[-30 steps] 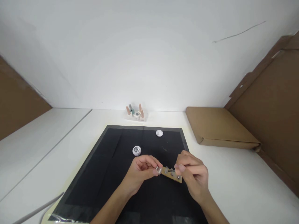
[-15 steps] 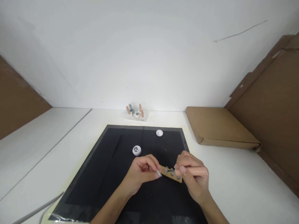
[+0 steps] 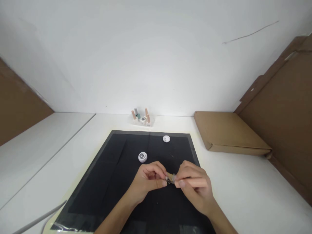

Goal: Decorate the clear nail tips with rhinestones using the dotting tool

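Note:
My left hand [image 3: 145, 182] pinches the left end of a small tan strip [image 3: 170, 176] between thumb and fingers. Small shiny pieces that look like false nails sit on the strip, one right at my left fingertips. My right hand [image 3: 198, 196] is closed around the peach handle of a nail polish brush [image 3: 196, 182]. Its thin tip points left and meets, or nearly meets, the shiny piece by my left thumb; contact is hard to tell. My right hand covers most of the strip's right part.
Both hands are over a black mat [image 3: 114, 185]. Beyond them lie a white jar [image 3: 142, 157] with silvery contents and a white lid [image 3: 166, 139]. Several nail polish bottles stand in a clear holder [image 3: 151, 123] near the wall. A flat cardboard box [image 3: 231, 130] is at right.
My right hand has moved left with the brush, bringing its tip to the shiny piece at my left fingertips. More of the strip is covered. My left hand stays nearly still.

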A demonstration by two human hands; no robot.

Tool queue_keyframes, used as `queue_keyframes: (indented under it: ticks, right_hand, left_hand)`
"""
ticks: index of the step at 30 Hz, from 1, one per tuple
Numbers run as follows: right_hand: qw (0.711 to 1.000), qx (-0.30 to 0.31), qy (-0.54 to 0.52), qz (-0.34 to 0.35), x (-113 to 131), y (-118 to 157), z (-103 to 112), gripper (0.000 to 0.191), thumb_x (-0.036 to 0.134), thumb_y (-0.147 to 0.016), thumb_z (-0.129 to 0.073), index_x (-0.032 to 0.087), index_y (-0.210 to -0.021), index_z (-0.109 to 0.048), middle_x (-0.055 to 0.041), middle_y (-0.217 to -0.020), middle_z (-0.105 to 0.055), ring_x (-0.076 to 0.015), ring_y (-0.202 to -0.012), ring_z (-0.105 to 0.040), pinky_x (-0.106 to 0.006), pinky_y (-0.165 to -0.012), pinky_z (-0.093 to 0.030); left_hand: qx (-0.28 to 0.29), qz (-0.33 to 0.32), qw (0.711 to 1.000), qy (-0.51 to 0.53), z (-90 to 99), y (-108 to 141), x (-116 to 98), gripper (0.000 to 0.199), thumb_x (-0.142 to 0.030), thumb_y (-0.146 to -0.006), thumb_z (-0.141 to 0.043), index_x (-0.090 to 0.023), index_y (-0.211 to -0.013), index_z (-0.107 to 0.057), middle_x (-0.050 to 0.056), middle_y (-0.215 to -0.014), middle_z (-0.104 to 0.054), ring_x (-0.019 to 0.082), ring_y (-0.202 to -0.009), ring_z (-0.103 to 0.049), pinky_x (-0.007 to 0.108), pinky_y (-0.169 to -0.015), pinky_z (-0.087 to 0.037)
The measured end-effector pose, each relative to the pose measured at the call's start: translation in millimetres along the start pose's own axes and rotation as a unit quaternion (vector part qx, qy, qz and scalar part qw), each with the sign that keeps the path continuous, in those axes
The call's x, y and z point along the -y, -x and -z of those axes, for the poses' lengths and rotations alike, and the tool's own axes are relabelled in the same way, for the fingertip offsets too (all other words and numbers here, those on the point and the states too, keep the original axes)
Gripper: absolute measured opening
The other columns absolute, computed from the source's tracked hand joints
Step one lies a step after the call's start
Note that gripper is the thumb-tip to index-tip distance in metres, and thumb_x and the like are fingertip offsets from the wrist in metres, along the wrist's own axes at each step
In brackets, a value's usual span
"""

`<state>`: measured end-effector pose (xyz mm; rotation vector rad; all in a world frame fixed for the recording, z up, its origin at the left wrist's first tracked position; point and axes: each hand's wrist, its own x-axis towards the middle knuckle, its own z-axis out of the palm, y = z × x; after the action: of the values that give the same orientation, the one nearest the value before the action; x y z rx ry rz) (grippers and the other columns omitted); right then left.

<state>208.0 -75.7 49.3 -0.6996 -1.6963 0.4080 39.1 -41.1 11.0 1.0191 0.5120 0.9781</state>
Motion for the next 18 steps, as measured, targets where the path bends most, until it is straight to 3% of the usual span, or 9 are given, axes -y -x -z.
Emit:
queue_keyframes:
  ticks: [4, 11, 18]
  right_hand:
    - [1.000, -0.005, -0.011, -0.006, -4.2, 5.4, -1.3, 0.040, 0.013, -0.090, -0.049, 0.018, -0.052, -0.057, -0.0017, -0.050, -0.060, -0.0124, -0.049, -0.050, -0.026, -0.044, -0.042]
    - [1.000, -0.009, 0.010, -0.003, -0.2, 0.5, 0.7, 0.021, 0.014, -0.088, -0.054, 0.019, -0.074, -0.068, -0.0040, -0.063, -0.068, -0.0151, -0.057, -0.058, -0.027, -0.047, -0.048]
    - [1.000, -0.010, 0.000, -0.005, -2.2, 4.2, -0.7, 0.038, 0.012, -0.089, -0.049, 0.019, -0.053, -0.058, -0.0019, -0.051, -0.061, -0.0130, -0.049, -0.052, -0.026, -0.044, -0.044]
  left_hand:
    - [-0.001, -0.004, 1.000, 0.000, 1.3, 0.3, 1.1, 0.011, -0.013, -0.060, -0.086, -0.016, -0.061, -0.075, 0.001, -0.069, -0.063, 0.011, -0.064, -0.060, 0.023, -0.063, -0.047]
    - [-0.004, 0.002, 1.000, 0.002, 1.2, 0.5, 1.6, 0.012, -0.013, -0.060, -0.086, -0.017, -0.062, -0.075, 0.002, -0.070, -0.064, 0.012, -0.067, -0.061, 0.024, -0.064, -0.048]
    - [0.000, 0.001, 1.000, 0.005, 1.3, 1.2, 1.8, 0.011, -0.012, -0.060, -0.086, -0.018, -0.062, -0.076, 0.001, -0.069, -0.064, 0.010, -0.063, -0.061, 0.022, -0.062, -0.048]
